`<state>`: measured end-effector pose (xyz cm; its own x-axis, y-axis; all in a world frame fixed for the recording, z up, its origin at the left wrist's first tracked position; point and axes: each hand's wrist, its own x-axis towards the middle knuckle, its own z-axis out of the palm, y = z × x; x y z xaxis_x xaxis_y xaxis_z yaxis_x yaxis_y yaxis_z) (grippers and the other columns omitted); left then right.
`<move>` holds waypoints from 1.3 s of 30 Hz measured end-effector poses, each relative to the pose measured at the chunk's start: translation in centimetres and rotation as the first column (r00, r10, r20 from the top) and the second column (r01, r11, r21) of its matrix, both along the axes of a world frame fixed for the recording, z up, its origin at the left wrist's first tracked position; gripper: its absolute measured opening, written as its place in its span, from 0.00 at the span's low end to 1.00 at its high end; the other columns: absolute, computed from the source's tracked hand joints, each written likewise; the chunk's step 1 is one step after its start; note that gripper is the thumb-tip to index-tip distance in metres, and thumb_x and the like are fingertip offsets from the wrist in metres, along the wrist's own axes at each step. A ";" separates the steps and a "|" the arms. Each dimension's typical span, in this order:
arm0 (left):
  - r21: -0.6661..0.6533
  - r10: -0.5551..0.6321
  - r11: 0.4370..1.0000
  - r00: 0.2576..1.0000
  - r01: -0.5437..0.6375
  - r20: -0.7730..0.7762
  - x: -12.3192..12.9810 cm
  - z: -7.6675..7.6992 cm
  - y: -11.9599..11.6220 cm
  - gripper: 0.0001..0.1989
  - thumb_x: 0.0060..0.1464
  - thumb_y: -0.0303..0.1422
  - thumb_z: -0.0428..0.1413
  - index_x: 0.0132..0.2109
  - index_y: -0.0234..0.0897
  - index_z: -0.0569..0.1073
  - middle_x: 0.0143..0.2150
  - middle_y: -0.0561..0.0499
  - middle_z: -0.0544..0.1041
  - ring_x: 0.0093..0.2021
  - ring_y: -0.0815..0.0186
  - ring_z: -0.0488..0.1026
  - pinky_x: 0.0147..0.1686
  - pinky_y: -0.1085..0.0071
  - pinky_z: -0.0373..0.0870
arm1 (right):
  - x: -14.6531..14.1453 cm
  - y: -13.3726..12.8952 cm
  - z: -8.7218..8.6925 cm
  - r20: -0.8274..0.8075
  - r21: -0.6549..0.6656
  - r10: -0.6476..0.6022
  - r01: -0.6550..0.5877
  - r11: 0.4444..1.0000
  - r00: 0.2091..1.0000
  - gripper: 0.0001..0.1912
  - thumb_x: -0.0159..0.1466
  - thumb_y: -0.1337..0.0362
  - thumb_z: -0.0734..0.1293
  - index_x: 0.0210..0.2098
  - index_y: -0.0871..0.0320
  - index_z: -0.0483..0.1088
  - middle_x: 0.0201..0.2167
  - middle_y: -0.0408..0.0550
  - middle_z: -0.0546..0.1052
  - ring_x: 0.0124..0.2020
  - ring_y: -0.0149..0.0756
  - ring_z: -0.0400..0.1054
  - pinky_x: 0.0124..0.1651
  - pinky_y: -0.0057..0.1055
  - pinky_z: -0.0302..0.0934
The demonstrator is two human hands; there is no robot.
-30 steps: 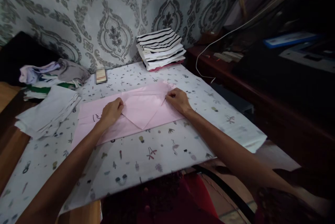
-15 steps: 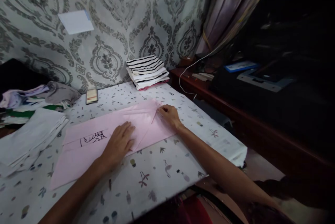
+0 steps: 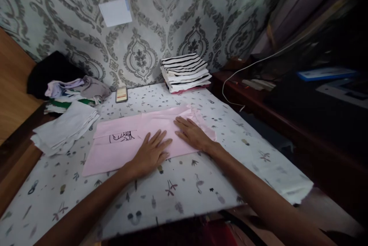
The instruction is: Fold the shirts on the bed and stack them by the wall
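A pink shirt (image 3: 115, 159) with black lettering lies folded into a long strip across the patterned table. My left hand (image 3: 152, 152) rests flat on its near middle part, fingers spread. Toward the right end of the cloth, my right hand (image 3: 194, 134) also lies palm down with its fingers stretched out. Neither hand grips anything. Some creases show in the fabric beyond the right hand, and the cloth under both palms is hidden.
Folded striped and white clothes (image 3: 185, 71) are stacked by the wall. A folded white cloth (image 3: 67, 125) lies at the left, near a heap of clothes (image 3: 92, 89). A small phone-like object (image 3: 121, 94) stands at the back. A dark wooden desk (image 3: 255, 123) adjoins on the right.
My right hand has let go of the cloth's edge and flattened onto the shirt. The folded-back right end now lies spread out. My left hand's fingers have spread; the view has turned left.
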<state>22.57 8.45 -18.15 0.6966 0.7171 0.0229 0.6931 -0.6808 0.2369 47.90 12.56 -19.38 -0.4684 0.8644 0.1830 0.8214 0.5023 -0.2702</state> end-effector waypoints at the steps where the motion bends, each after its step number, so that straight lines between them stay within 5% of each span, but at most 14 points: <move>1: -0.001 0.003 1.000 1.000 -0.003 -0.002 -0.1 0.0 -0.1 0.27 0.69 0.49 0.37 0.70 0.48 0.56 0.76 0.50 0.48 0.75 0.57 0.39 0.71 0.46 0.36 | 0.0 0.0 0.0 0.010 -0.002 -0.003 0.003 1.000 1.000 0.30 0.73 0.52 0.51 0.68 0.61 0.57 0.71 0.57 0.57 0.72 0.44 0.47 0.72 0.49 0.43; 9: -0.024 -0.012 1.000 1.000 0.012 -0.009 -1.6 0.2 -0.8 0.25 0.68 0.49 0.41 0.69 0.56 0.58 0.76 0.54 0.43 0.75 0.51 0.37 0.70 0.40 0.38 | -0.1 0.0 -0.1 0.003 0.014 -0.004 0.004 1.000 1.000 0.29 0.73 0.52 0.52 0.68 0.60 0.58 0.70 0.56 0.58 0.72 0.44 0.48 0.72 0.49 0.44; 17: -0.107 -0.076 0.992 0.996 0.071 -0.036 -4.3 2.5 -1.5 0.24 0.68 0.48 0.43 0.67 0.57 0.61 0.76 0.53 0.44 0.75 0.53 0.40 0.70 0.40 0.39 | 0.4 -0.1 0.0 -0.112 -0.025 -0.014 0.012 1.000 0.994 0.26 0.72 0.54 0.57 0.67 0.55 0.60 0.70 0.52 0.59 0.72 0.44 0.48 0.71 0.51 0.46; 23: -0.094 -0.101 0.990 0.994 0.104 0.034 -5.6 3.5 -1.5 0.20 0.67 0.45 0.44 0.60 0.55 0.71 0.72 0.54 0.58 0.72 0.55 0.53 0.70 0.42 0.47 | 0.3 -1.5 1.4 -0.134 0.060 -0.022 0.030 0.998 0.991 0.23 0.72 0.60 0.56 0.64 0.60 0.64 0.67 0.57 0.64 0.70 0.46 0.53 0.70 0.51 0.50; 27: -0.051 -0.039 0.998 0.994 0.044 0.103 -3.4 4.4 0.3 0.23 0.68 0.45 0.42 0.63 0.48 0.68 0.68 0.50 0.66 0.69 0.58 0.60 0.69 0.50 0.54 | -0.7 -2.7 1.9 -0.038 0.059 0.022 -0.020 0.998 0.999 0.24 0.73 0.59 0.58 0.66 0.60 0.61 0.69 0.57 0.60 0.71 0.43 0.49 0.72 0.49 0.44; 31: -0.032 -0.014 0.999 0.996 0.017 0.094 1.3 4.6 3.6 0.27 0.69 0.44 0.37 0.69 0.41 0.60 0.71 0.46 0.62 0.71 0.60 0.56 0.70 0.54 0.52 | -1.3 -3.1 1.6 0.032 0.004 -0.011 0.011 1.000 0.999 0.29 0.73 0.54 0.58 0.67 0.65 0.58 0.69 0.63 0.58 0.72 0.47 0.47 0.71 0.51 0.44; 35: 0.023 0.016 1.000 1.000 -0.015 -0.015 4.6 2.3 6.6 0.29 0.69 0.44 0.36 0.71 0.37 0.54 0.73 0.41 0.54 0.74 0.57 0.48 0.69 0.48 0.47 | -0.6 -3.2 1.2 0.038 0.020 -0.069 0.068 0.997 0.997 0.31 0.72 0.54 0.58 0.68 0.67 0.57 0.69 0.64 0.58 0.72 0.47 0.48 0.72 0.50 0.42; 39: 0.080 0.058 0.995 0.995 -0.051 -0.087 4.9 0.3 7.5 0.29 0.69 0.47 0.36 0.71 0.41 0.56 0.74 0.42 0.52 0.74 0.56 0.45 0.69 0.45 0.44 | 1.0 -3.8 1.1 0.063 0.031 -0.140 0.139 0.990 0.988 0.31 0.73 0.52 0.56 0.68 0.67 0.57 0.70 0.64 0.57 0.72 0.48 0.48 0.71 0.51 0.43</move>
